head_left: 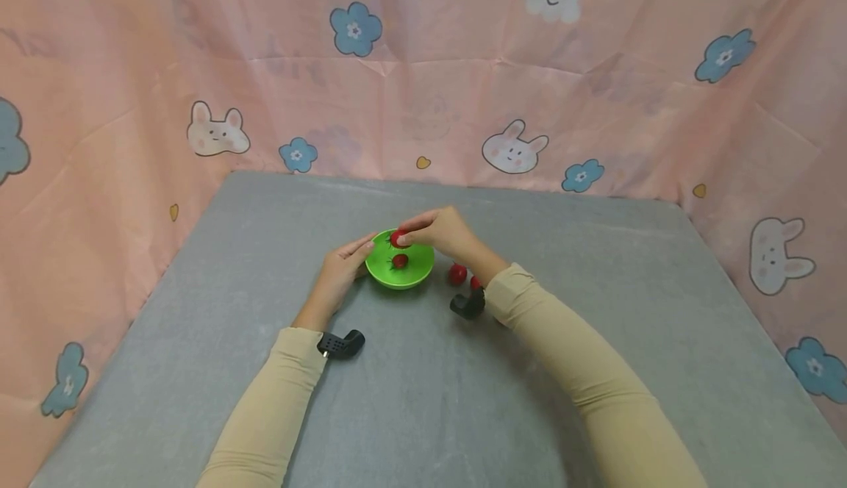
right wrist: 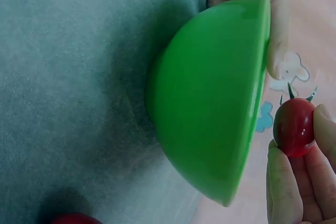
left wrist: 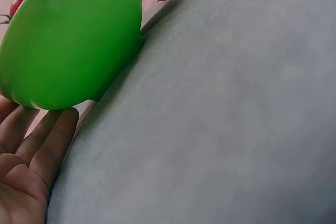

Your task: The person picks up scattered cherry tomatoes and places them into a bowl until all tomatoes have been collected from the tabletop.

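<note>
A light green bowl stands on the grey table. My left hand steadies it from the left, its thumb over the rim and its fingers against the outer wall, as the right wrist view shows. Between the thumb and fingertips of my right hand is a red cherry tomato with a green stem end, held above the bowl's far side. Inside the bowl lies another cherry tomato. Just right of the bowl, more cherry tomatoes rest on the table, partly hidden by my right wrist.
The grey tabletop reaches back to a pink curtain printed with rabbits, clouds and blue flowers, which also hangs along both sides. Each wrist wears a black camera mount.
</note>
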The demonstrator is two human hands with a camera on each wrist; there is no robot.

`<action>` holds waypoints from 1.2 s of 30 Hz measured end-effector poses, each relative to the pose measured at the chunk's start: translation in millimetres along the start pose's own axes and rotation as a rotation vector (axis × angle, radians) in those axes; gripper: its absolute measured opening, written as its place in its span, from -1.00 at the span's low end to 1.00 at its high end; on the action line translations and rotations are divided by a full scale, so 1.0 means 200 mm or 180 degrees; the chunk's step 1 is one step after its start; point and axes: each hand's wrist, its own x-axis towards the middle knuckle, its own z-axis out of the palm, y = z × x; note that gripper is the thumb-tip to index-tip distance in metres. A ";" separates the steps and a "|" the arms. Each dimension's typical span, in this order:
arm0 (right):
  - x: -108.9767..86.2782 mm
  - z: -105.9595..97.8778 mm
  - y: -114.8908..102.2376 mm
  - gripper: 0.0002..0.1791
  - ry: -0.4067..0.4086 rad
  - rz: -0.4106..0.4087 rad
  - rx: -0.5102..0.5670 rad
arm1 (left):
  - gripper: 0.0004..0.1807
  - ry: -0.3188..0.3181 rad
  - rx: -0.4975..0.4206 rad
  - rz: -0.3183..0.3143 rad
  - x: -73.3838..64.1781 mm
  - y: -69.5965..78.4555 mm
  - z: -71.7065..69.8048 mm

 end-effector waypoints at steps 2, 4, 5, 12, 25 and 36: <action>0.01 0.01 0.01 -0.66 -0.0007 -0.0022 -0.0037 | -0.53 -0.0006 -0.0022 0.0013 0.00 0.00 0.00; 0.01 0.02 0.01 -0.66 -0.0025 -0.0056 -0.0061 | -0.52 -0.0023 -0.0014 0.0031 0.00 -0.01 0.00; 0.02 0.02 0.01 -0.66 -0.0034 -0.0074 -0.0096 | -0.52 -0.0030 -0.0006 0.0034 0.00 -0.01 0.00; 0.03 0.04 0.01 -0.65 -0.0085 -0.0162 -0.0362 | -0.52 -0.0059 0.0002 0.0023 0.01 -0.01 0.00; 0.06 0.09 0.01 -0.67 -0.0053 -0.0295 -0.0613 | -0.52 -0.0065 0.0004 -0.0016 0.01 -0.01 -0.01; 0.07 0.13 0.02 -0.71 -0.0081 -0.0386 -0.0633 | -0.51 -0.0070 0.0037 -0.0007 0.01 -0.01 -0.01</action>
